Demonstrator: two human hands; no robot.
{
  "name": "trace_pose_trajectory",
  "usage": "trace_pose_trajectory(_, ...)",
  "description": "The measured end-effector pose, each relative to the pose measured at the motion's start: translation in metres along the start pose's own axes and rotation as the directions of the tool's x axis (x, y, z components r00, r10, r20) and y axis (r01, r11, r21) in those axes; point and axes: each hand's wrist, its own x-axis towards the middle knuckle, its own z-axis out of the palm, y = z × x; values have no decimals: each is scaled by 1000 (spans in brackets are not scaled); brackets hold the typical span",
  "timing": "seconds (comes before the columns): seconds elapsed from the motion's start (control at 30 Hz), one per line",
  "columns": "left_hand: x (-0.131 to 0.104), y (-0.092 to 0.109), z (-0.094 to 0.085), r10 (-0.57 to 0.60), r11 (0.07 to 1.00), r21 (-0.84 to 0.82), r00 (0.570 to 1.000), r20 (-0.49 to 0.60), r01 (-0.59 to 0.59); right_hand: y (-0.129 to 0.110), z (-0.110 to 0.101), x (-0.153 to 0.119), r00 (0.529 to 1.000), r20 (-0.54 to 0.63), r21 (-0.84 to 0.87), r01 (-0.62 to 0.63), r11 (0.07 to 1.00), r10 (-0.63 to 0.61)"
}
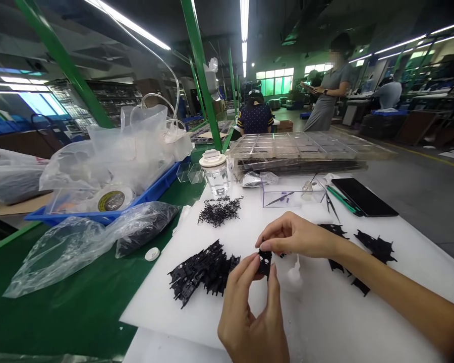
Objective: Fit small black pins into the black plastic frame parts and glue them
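Heaped black frames (pixel 200 272) lay leftward, probably for easy reach. Your left hand (pixel 251 333) pinched a black part (pixel 265 263) above the worktop (pixel 325 327), apparently by its edges to steady it; your right hand (pixel 298 237) pinched its top.

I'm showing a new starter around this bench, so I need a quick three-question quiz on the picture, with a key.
1. True or false: only the right hand touches the black part.
2. Which of these has a white lid?
A) tablet
B) cup
C) tweezers
3. Fill in the colour: plastic bags are heaped in a ____ tray.

Key: 1. False, the left hand holds it too. 2. B. 3. Blue.
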Motion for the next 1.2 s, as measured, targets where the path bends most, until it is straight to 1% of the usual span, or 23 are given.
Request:
trace_pose_trajectory(0.13,0,0,-1,13,1000,-21,1000,-2,-13,0,1,0,1000,1,29,9,1000,-9)
trace_pose_trajectory(0.27,2,0,-2,10,998,-56,1000,14,-9,2,3,0,999,35,82,12,997,-15)
trace_pose_trajectory(0.43,3,0,-1,27,999,-42,999,-18,-28,5,5,1,998,47,107,28,994,-33)
trace_pose_trajectory(0.53,3,2,-1,30,997,-67,999,-23,-32,5,4,2,999,35,132,29,991,-34)
trace_pose_trajectory(0.6,4,5,-1,-23,990,-143,1000,-14,21,5,4,2,999,15,160,28,987,-31)
trace_pose_trajectory(0.63,5,7,-1,-86,977,-198,996,-3,83,5,4,2,1000,0,175,29,984,-29)
trace_pose_trajectory(0.67,6,9,-2,-175,952,-252,985,11,172,4,4,2,1000,-16,187,30,982,-27)
trace_pose_trajectory(0.7,8,11,-3,-282,915,-292,959,24,277,3,4,1,999,-29,195,32,980,-27)
trace_pose_trajectory(0.77,11,13,-6,-475,821,-332,878,56,465,2,4,1,999,-43,200,37,979,-29)
trace_pose_trajectory(0.8,13,14,-7,-535,778,-341,841,83,528,1,4,0,999,-40,199,39,979,-32)
trace_pose_trajectory(0.83,15,13,-8,-567,739,-355,813,132,573,0,4,0,999,-32,196,42,980,-36)
trace_pose_trajectory(0.87,17,13,-9,-580,695,-380,788,206,610,-1,4,0,999,-23,193,44,980,-41)
trace_pose_trajectory(0.93,21,10,-11,-568,586,-444,734,373,678,-3,5,0,999,-3,185,50,981,-50)
trace_pose_trajectory(1.0,24,7,-13,-549,475,-483,677,490,735,-7,5,2,998,24,174,47,984,-52)
trace_pose_trajectory(1.07,26,5,-13,-539,410,-509,651,534,757,-12,5,6,997,65,162,32,986,-43)
trace_pose_trajectory(1.2,30,3,-15,-538,327,-557,635,555,763,-26,4,14,987,156,83,7,997,-20)
